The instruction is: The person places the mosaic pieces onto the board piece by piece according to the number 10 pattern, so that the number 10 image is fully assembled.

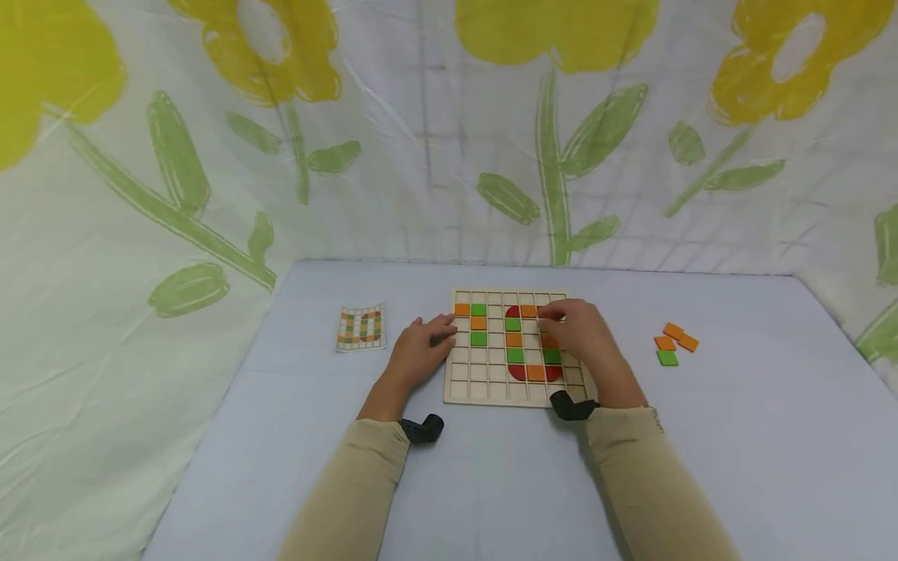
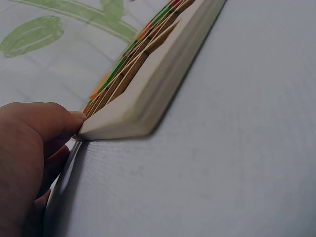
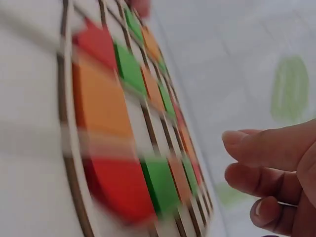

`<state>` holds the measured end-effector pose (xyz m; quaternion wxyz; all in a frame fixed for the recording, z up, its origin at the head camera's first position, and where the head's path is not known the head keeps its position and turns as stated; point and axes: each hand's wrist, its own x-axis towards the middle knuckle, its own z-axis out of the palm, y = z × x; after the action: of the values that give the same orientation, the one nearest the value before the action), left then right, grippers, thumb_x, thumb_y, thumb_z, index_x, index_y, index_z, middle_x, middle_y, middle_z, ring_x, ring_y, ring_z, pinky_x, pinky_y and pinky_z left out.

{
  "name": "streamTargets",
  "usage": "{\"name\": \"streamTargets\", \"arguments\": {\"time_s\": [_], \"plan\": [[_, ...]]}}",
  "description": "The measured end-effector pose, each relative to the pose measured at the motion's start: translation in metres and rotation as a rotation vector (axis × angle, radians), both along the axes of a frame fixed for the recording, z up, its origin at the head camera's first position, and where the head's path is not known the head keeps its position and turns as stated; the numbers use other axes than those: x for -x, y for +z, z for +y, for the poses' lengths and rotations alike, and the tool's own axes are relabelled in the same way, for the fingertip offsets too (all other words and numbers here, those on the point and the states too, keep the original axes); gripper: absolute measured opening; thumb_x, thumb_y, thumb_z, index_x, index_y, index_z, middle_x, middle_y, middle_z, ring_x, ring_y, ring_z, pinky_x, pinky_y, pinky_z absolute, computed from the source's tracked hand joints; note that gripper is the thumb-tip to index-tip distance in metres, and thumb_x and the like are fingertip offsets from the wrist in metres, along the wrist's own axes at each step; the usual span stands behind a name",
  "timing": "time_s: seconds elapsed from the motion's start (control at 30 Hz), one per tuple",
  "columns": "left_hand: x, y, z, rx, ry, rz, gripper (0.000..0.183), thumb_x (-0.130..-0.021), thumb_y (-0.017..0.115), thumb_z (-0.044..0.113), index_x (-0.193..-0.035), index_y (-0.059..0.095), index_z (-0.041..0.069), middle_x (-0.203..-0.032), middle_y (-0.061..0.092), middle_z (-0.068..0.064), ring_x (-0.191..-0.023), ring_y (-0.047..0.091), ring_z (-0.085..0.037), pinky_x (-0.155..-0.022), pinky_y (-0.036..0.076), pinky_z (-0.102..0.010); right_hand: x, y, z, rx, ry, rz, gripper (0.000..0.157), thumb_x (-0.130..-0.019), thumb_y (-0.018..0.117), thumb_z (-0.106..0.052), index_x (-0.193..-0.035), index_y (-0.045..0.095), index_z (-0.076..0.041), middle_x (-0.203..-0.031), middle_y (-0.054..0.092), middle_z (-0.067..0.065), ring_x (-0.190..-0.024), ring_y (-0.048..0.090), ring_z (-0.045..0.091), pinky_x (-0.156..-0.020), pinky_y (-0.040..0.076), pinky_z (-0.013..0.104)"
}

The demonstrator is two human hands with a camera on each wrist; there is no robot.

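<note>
A wooden grid board (image 1: 494, 393) lies on the table, with green, orange and red tiles in its squares. Rounded red pieces mark corners of a ring of tiles, such as the lower red piece (image 1: 517, 373). My left hand (image 1: 418, 351) rests at the board's left edge, its thumb (image 2: 64, 121) touching the rim by the corner. Over the upper right of the board hovers my right hand (image 1: 582, 331), hiding some squares below it. Its fingers are loosely bent, and the right wrist view shows no tile between thumb (image 3: 237, 138) and fingers.
A small pattern card (image 1: 361, 327) lies left of the board, printed with a similar grid. Several loose tiles sit to the right: orange tiles (image 1: 674, 331) and one green tile (image 1: 668, 358). A flowered cloth (image 1: 449, 156) hangs behind the table.
</note>
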<state>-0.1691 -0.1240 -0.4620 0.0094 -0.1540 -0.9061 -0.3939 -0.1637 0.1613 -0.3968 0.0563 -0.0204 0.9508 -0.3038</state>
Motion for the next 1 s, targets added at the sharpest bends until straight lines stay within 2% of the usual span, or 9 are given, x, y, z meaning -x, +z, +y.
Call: {"name": "streamTargets", "arguments": {"time_s": [0.13,0.27,0.43,0.5,0.6,0.8,1.0], "plan": [[0.001,-0.001,0.002,0.002,-0.009,0.014,0.027,-0.095,0.065,0.021,-0.12,0.071,0.011,-0.141,0.058,0.002,-0.135,0.05,-0.015,-0.125,0.021,-0.041,-0.008,0.003,0.052,-0.043,-0.106,-0.019,0.032,-0.096,0.062,-0.024,-0.123,0.068,-0.007,-0.111,0.063,0.017,-0.096,0.053,0.031,-0.072,0.049,0.036],[0.001,0.0,0.003,0.007,-0.006,0.01,0.027,-0.095,0.065,0.021,-0.12,0.071,0.012,-0.141,0.058,0.002,-0.135,0.051,-0.015,-0.125,0.021,-0.041,-0.02,0.006,0.097,-0.09,-0.184,-0.061,0.039,-0.095,0.061,-0.029,-0.125,0.065,-0.004,-0.119,0.061,0.024,-0.1,0.056,0.036,-0.073,0.049,0.04],[-0.001,0.003,0.001,-0.001,0.013,-0.009,0.028,-0.095,0.066,0.022,-0.12,0.071,0.012,-0.141,0.058,0.003,-0.135,0.05,-0.014,-0.125,0.021,-0.038,-0.033,0.011,0.131,-0.138,-0.271,-0.189,0.051,-0.092,0.063,-0.036,-0.129,0.06,-0.002,-0.13,0.056,0.028,-0.111,0.054,0.045,-0.074,0.049,0.047],[-0.002,0.003,0.001,-0.011,0.016,-0.015,0.028,-0.095,0.066,0.022,-0.12,0.071,0.012,-0.141,0.057,0.004,-0.135,0.05,-0.014,-0.125,0.021,-0.037,-0.036,0.011,0.138,-0.144,-0.289,-0.225,0.052,-0.09,0.064,-0.037,-0.129,0.059,-0.002,-0.133,0.055,0.027,-0.115,0.051,0.046,-0.075,0.049,0.047],[-0.002,0.003,0.0,-0.02,0.014,-0.024,0.028,-0.095,0.066,0.022,-0.121,0.071,0.012,-0.141,0.057,0.004,-0.135,0.05,-0.013,-0.125,0.02,-0.036,-0.039,0.008,0.144,-0.134,-0.302,-0.23,0.047,-0.089,0.066,-0.035,-0.123,0.062,-0.003,-0.132,0.056,0.025,-0.114,0.051,0.045,-0.074,0.048,0.043],[-0.002,0.001,0.0,-0.021,0.007,-0.016,0.028,-0.095,0.066,0.022,-0.12,0.071,0.012,-0.141,0.057,0.004,-0.135,0.05,-0.013,-0.125,0.021,-0.037,-0.035,-0.003,0.143,-0.108,-0.302,-0.147,0.033,-0.091,0.065,-0.023,-0.115,0.068,0.0,-0.119,0.063,0.025,-0.102,0.056,0.04,-0.071,0.047,0.039],[-0.001,0.0,0.0,-0.028,0.005,0.009,0.027,-0.095,0.066,0.021,-0.12,0.072,0.011,-0.14,0.058,0.002,-0.134,0.051,-0.015,-0.125,0.021,-0.04,-0.025,-0.011,0.127,-0.055,-0.247,-0.08,0.034,-0.09,0.066,-0.018,-0.12,0.066,-0.001,-0.115,0.064,0.025,-0.101,0.056,0.039,-0.079,0.048,0.047]]}}
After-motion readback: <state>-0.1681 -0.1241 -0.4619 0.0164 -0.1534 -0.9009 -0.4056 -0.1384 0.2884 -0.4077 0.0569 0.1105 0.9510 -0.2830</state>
